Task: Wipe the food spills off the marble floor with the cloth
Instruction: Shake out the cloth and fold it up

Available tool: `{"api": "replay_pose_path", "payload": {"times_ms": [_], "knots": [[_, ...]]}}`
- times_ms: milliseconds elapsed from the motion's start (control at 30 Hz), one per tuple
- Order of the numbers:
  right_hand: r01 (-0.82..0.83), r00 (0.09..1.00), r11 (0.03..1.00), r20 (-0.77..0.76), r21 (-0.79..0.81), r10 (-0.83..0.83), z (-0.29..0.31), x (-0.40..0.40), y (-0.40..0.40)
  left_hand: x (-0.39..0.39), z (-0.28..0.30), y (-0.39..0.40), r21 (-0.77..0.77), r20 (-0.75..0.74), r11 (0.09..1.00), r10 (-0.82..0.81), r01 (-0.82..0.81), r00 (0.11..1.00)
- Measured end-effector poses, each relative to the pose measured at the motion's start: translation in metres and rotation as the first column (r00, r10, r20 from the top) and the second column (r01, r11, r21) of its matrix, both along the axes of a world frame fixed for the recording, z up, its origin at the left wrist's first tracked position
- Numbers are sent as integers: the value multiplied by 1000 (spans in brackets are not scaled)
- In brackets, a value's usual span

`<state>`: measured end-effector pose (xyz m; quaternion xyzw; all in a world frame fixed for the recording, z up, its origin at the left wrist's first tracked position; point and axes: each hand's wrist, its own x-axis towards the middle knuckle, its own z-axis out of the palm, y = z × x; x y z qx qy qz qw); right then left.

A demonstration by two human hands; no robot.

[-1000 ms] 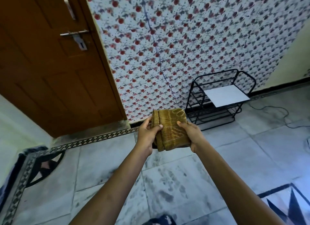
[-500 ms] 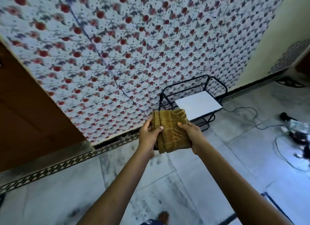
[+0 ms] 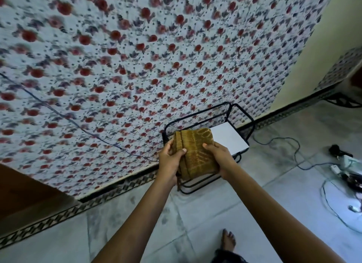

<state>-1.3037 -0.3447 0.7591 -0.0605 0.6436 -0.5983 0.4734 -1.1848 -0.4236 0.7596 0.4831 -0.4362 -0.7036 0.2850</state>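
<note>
While folded, cloth (image 3: 195, 153) sits between both hands' grip.

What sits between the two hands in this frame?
In the head view, the folded cloth sits between the left hand and right hand, both gripping it.

A cloth (image 3: 195, 153) is held between both hands before a wire rack (image 3: 242, 117), which stands against the wall (image 3: 137, 57); cables (image 3: 290, 145) lie rightward on the floor (image 3: 225, 204).

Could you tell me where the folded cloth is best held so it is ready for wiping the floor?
Probably flat from above, palm across the broad face of the cloth: it is folded into a thick pad. Both hands, left and right, pinch its side edges now.
</note>
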Motion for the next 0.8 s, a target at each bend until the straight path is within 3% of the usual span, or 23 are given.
{"api": "replay_pose_path", "payload": {"times_ms": [333,600,800], "knots": [[-178,984,978,27,105,176,-39,-188,-49,-175,-37,-35,136,89,983,115,-126,989],[-343,939,906,53,250,340,-110,-277,-96,-251,-106,-80,250,166,963,57,-98,985],[-450,892,850,83,275,445,-177,-330,-137,-290,-171,-117,265,202,956,73,-126,977]]}}
